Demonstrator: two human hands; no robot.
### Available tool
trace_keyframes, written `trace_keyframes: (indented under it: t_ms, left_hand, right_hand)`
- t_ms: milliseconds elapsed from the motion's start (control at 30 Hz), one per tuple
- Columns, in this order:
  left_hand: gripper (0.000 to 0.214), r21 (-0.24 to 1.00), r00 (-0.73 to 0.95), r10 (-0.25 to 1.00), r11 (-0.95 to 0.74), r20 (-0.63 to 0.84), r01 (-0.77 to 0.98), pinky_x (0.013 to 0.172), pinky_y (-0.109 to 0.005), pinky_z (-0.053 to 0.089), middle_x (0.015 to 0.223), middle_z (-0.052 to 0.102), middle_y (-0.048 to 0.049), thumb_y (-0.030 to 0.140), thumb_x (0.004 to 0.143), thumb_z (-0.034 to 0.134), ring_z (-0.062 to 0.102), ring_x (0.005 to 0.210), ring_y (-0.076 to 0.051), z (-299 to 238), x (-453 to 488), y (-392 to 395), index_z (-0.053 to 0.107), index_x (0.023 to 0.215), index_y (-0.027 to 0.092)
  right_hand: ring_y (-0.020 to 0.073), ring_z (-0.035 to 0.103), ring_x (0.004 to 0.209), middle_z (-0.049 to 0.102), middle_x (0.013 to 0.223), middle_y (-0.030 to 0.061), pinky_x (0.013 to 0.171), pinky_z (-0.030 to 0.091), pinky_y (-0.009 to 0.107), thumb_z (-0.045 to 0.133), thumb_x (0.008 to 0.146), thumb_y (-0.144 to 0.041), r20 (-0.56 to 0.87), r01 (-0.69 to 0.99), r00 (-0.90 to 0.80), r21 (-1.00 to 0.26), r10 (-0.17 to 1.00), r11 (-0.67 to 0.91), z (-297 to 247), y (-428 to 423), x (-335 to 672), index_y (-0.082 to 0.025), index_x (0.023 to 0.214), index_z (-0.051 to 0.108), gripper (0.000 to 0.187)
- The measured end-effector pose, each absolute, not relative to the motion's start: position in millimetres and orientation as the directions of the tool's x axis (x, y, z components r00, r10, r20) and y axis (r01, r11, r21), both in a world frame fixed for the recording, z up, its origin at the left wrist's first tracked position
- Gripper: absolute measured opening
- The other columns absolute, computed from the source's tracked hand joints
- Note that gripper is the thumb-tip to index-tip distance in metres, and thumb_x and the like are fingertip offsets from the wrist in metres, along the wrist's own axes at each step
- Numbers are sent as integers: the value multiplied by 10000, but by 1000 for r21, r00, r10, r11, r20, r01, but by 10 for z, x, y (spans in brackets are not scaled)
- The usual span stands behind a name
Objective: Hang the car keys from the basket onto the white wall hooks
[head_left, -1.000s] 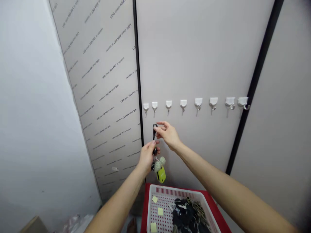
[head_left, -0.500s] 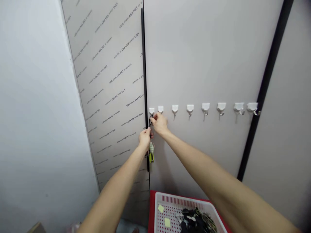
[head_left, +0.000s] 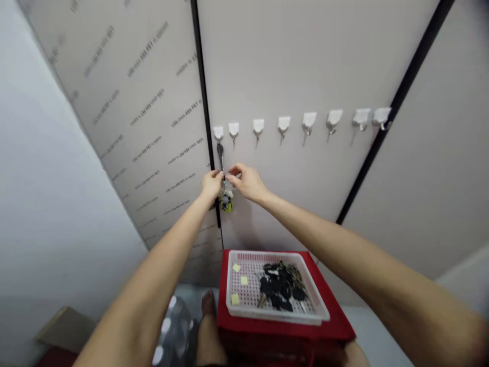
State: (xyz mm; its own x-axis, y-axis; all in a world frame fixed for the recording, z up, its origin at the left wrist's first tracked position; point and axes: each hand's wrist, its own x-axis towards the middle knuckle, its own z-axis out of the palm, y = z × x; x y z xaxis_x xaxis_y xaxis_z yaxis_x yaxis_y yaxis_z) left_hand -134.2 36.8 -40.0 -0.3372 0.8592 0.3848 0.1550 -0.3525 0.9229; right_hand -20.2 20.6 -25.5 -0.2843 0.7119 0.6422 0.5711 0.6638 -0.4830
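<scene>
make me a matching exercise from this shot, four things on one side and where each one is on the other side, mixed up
1 key bunch
2 white basket
3 dark keys
4 yellow notes

a on the red stand
b along the basket's left side
c hanging from the leftmost hook
d middle of the basket

Pairs: 1-c, 2-a, 3-d, 4-b

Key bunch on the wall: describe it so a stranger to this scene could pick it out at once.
Find the row of white hooks on the grey wall panel. From the leftmost hook a key bunch hangs by a black strap. It alone hangs in the row, ending in a yellow-green charm.
</scene>
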Motion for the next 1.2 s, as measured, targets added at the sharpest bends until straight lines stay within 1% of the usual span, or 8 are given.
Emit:
trace_keyframes:
  t_ms: [133,233,433,633,733,867,1033,1200]
  left_hand:
    - [282,809,-320,764,-423,560,407,686,-226,345,849,524,-44,209,611,457,467,757,-105,-703,-1282,61,487,882,138]
    - [261,770,-149,821,-433,552,468,690,-228,351,852,518,-39,200,632,427,465,769,-112,-1160,-1101,-270,491,880,155]
    - [266,663,306,942,-315,135,679,711,-290,337,836,521,-62,245,578,489,460,781,-176,-2112,-650,-743,516,832,171]
    - [276,563,323,946,-285,33,776,675,-275,333,786,495,-46,138,505,490,450,759,-175,-2323,-579,-774,504,779,169]
    - [193,740,214,976,-122,-30,662,586,-237,346,611,472,7,93,484,454,451,621,-124,-2296,-646,-710,486,662,160]
    - [166,958,190,949,218,-253,189,433,-192,317,468,398,61,99,511,381,389,401,-59,-2149,-704,-662,427,659,159]
    - [222,948,291,930,277,-225,-154,431,-178,328,511,462,51,111,487,425,439,429,-55,-1861,-728,-653,436,705,154]
    - [224,930,275,948,241,-163,-279,440,-178,332,566,493,40,147,487,483,456,452,-58,-1659,-793,-631,445,708,159]
  right_hand:
    - [83,470,527,557,618,5,518,342,194,444,633,-241,327,635,-509,-482,796,604,-1109,-213,313,-156,688,532,134]
    - [110,486,552,569,625,22,520,340,209,439,628,-219,72,750,-547,-400,834,527,-1691,-461,676,-165,681,553,137]
    - [205,440,882,534,921,79,737,309,288,505,588,-274,44,816,-519,-270,853,511,-2083,-640,929,-183,924,507,348]
    - [177,482,807,557,867,57,702,323,273,464,625,-261,13,825,-476,-341,880,451,-2070,-652,964,-195,930,498,314]
    - [156,504,703,575,759,48,635,344,254,418,642,-219,7,821,-456,-382,890,424,-2053,-650,993,-188,891,518,271]
    - [158,490,739,566,783,57,665,349,260,423,613,-179,92,763,-428,-497,899,414,-2003,-646,945,-169,832,547,252]
    - [135,471,826,526,943,53,733,347,262,396,645,-177,174,446,-392,-823,903,352,-1837,-611,769,-165,975,463,338]
    - [91,482,571,537,637,-10,560,382,229,428,643,-230,56,196,-489,-965,871,172,-1665,-576,663,-148,876,501,258]
